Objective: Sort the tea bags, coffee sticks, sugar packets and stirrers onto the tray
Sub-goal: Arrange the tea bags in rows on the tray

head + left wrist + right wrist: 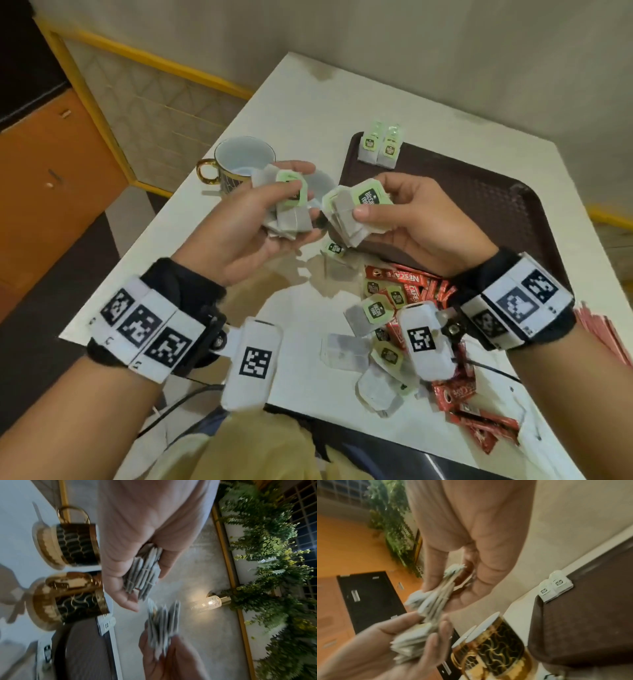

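A white table [301,113] stands by a wall with yellow rails, and an orange cupboard [51,154] is off to the left. Near the table's left edge sits a cup [239,161] with a gold handle. Just in front of it, the left hand [239,226] is curled around a bunch of tea bags [291,209], thumb on top, and the bags fan out toward the right. Close beside it, the right hand [407,219] pinches a second bunch [352,212] between thumb and fingers; these bags hang down with a green tag on top. The two bunches almost touch, up in the air above the table. Past the right hand lies a brown tray [479,192], and two tea bags [380,145] lie side by side at its far left corner, tags pointing away. Below the right wrist is a messy pile of loose tea bags [373,346] and red coffee sticks [418,281], pointing all ways.
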`<state>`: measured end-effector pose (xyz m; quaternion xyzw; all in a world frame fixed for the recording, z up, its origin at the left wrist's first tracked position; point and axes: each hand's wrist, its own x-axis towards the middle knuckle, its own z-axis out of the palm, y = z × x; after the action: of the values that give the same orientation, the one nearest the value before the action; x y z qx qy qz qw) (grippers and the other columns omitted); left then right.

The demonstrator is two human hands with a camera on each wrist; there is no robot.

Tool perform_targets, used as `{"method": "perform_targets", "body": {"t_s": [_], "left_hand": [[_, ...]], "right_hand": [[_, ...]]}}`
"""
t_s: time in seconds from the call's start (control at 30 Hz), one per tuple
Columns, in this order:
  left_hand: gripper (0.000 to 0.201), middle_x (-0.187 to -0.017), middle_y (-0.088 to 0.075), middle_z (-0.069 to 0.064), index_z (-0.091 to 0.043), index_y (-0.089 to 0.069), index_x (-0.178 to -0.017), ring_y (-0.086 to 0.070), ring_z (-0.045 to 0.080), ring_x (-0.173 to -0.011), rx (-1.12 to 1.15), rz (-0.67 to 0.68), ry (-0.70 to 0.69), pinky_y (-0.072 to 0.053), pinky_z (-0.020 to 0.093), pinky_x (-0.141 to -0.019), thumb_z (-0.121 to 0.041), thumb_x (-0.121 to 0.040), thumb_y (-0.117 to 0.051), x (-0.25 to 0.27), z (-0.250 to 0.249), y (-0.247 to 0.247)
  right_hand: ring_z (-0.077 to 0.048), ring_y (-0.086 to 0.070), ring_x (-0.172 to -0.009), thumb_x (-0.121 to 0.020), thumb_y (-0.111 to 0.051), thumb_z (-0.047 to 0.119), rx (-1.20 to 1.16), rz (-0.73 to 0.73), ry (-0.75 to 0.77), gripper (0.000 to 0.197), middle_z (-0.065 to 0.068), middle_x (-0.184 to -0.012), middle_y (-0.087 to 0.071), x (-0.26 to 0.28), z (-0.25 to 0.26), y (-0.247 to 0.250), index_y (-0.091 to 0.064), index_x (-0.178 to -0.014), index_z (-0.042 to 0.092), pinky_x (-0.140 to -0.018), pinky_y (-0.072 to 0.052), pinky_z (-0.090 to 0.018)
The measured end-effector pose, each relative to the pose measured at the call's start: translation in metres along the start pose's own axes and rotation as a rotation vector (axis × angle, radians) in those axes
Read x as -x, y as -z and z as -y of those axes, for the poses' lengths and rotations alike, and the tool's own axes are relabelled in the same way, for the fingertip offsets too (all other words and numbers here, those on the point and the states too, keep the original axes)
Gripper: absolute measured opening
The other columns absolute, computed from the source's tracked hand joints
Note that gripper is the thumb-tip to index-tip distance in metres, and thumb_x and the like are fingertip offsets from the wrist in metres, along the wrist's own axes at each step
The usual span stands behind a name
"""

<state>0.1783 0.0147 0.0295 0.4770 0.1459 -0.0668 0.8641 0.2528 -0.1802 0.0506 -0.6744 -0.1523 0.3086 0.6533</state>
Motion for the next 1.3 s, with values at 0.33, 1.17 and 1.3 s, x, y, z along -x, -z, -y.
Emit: {"method": "perform_targets", "body": {"t_s": [0.33, 1.17, 1.3], "left_hand": [[0.051, -0.113, -0.067, 0.013, -0.008, -0.066, -0.121, -0.065, 0.025, -0.099, 0.263, 0.252, 0.336, -0.052, 0.038, -0.091, -0.04, -0.081, -0.063, -0.035, 0.024, -0.026], [0.037, -0.109, -0.071, 0.02, -0.012, -0.061, -0.104, -0.072, 0.033, -0.095, 0.407, 0.071, 0.135, -0.06, 0.043, -0.078, 0.002, -0.069, -0.063, -0.068, 0.069, -0.102], [0.04, -0.113, -0.07, 0.02, -0.009, -0.06, -0.11, -0.071, 0.032, -0.097, 0.432, 0.086, 0.116, -0.06, 0.041, -0.078, 0.001, -0.071, -0.062, -0.069, 0.07, -0.103]], "right_hand": [[-0.014, -0.071, -0.076, -0.095, -0.05, -0.002, -0.286, -0.267, 0.036, 0.026, -0.017, -0.1, -0.068, 0.011, -0.005, -0.009, -0.059, -0.119, -0.005, -0.06, -0.055, -0.017], [-0.015, -0.072, -0.078, -0.085, -0.066, 0.007, -0.153, -0.469, -0.037, 0.007, -0.008, -0.09, -0.075, 0.056, 0.004, 0.102, -0.066, -0.091, 0.011, -0.062, -0.056, -0.02], [-0.018, -0.072, -0.084, -0.074, -0.071, 0.011, -0.263, -0.41, -0.105, 0.017, -0.01, -0.095, -0.075, 0.05, -0.009, 0.09, -0.067, -0.091, 0.008, -0.073, -0.058, -0.027]]}}
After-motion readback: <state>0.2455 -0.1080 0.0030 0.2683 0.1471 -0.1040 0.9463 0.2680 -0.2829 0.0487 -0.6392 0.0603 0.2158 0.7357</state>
